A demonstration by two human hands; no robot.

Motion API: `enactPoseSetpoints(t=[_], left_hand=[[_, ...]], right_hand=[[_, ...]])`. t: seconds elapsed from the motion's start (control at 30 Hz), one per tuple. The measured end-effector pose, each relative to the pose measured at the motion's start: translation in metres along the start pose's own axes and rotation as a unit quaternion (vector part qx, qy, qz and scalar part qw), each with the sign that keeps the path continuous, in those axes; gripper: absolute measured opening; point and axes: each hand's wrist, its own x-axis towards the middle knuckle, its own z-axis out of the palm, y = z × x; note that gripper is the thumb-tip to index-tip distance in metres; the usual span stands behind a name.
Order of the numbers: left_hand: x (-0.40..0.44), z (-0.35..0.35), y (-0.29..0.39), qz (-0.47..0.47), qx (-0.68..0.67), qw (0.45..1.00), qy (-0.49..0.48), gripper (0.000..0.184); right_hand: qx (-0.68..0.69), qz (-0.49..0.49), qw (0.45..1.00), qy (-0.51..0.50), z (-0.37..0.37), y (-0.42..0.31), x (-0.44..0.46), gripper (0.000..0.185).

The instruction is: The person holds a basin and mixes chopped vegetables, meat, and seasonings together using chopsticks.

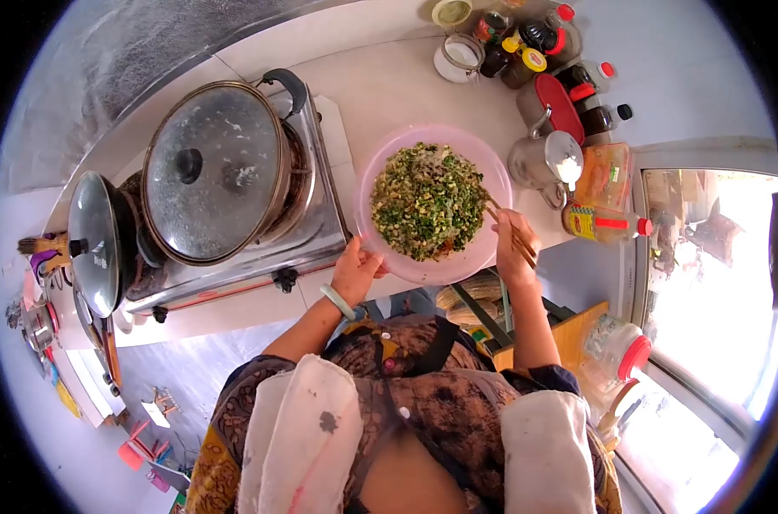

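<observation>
A pink bowl (440,272) stands on the counter, heaped with a chopped filling (427,201) of green and pale bits. My left hand (356,272), with a pale bangle at the wrist, is closed at the bowl's lower left rim. On the other side, my right hand (516,248) grips a pair of wooden chopsticks (524,250). Their far ends reach into the right edge of the filling; the tips are hidden there.
To the left, a large pan with a glass lid (213,171) sits on a gas stove (226,287), beside a second lidded pan (98,244). A metal pot (547,158), sauce bottles (607,224) and a white jar (459,58) stand along the right and back. Below right is a red-capped jar (616,347).
</observation>
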Motion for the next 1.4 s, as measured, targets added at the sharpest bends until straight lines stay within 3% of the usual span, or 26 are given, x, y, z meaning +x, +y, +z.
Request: enactPoseSetpoints(t=[0.17, 0.23, 0.27, 0.33, 0.43, 0.5, 0.57, 0.6, 0.7, 0.87, 1.0, 1.07, 1.17, 1.27, 1.4], left_hand=[[-0.001, 0.000, -0.004, 0.005, -0.023, 1.000, 0.006, 0.038], [0.001, 0.000, -0.001, 0.011, -0.021, 1.000, 0.001, 0.038], [0.000, 0.000, 0.000, 0.007, -0.018, 1.000, 0.001, 0.038], [0.000, 0.000, 0.001, 0.005, -0.022, 1.000, 0.002, 0.038], [-0.002, 0.001, 0.003, 0.012, -0.036, 0.999, 0.004, 0.039], [-0.004, 0.001, 0.006, 0.018, -0.034, 0.999, -0.001, 0.040], [0.000, 0.000, -0.003, 0.021, -0.016, 1.000, 0.006, 0.044], [0.001, -0.001, -0.007, 0.020, -0.006, 1.000, 0.010, 0.046], [0.000, 0.000, -0.003, 0.019, -0.033, 0.999, 0.001, 0.045], [0.000, 0.001, -0.005, 0.014, -0.032, 0.999, 0.007, 0.042], [0.001, -0.002, -0.001, 0.008, -0.037, 0.999, -0.015, 0.040], [0.001, -0.003, -0.002, 0.011, -0.034, 0.999, -0.019, 0.039], [0.001, -0.003, -0.004, 0.013, -0.036, 0.999, -0.017, 0.039], [0.000, 0.000, -0.005, 0.000, -0.044, 0.999, 0.007, 0.040], [0.004, -0.003, -0.010, 0.011, -0.044, 0.999, -0.017, 0.052]], right_hand=[[0.079, 0.036, 0.995, -0.039, 0.054, 0.041, 0.024, 0.029], [0.159, 0.081, 0.980, -0.084, 0.059, 0.008, 0.021, 0.027], [0.192, 0.051, 0.975, -0.101, 0.061, 0.004, 0.014, 0.024], [0.104, -0.019, 0.982, -0.159, 0.047, -0.011, 0.004, 0.021], [0.120, -0.053, 0.971, -0.199, 0.025, -0.049, 0.006, 0.023], [-0.112, -0.133, 0.963, -0.207, 0.020, -0.063, 0.028, 0.018], [-0.174, -0.261, 0.937, -0.152, 0.031, -0.046, 0.063, 0.015], [-0.120, -0.348, 0.925, -0.094, 0.042, -0.029, 0.082, 0.016], [0.023, -0.140, 0.960, -0.243, 0.051, -0.017, 0.116, 0.015], [0.033, -0.086, 0.959, -0.267, 0.025, 0.015, 0.073, 0.019], [0.154, 0.022, 0.948, -0.277, -0.011, -0.005, 0.031, 0.014], [0.146, 0.015, 0.952, -0.268, -0.023, -0.026, 0.013, 0.013], [0.084, -0.081, 0.958, -0.262, -0.020, -0.060, -0.006, 0.013], [0.110, -0.200, 0.934, -0.276, 0.021, -0.046, -0.025, 0.008], [-0.022, -0.320, 0.905, -0.279, 0.067, -0.018, -0.022, 0.014]])
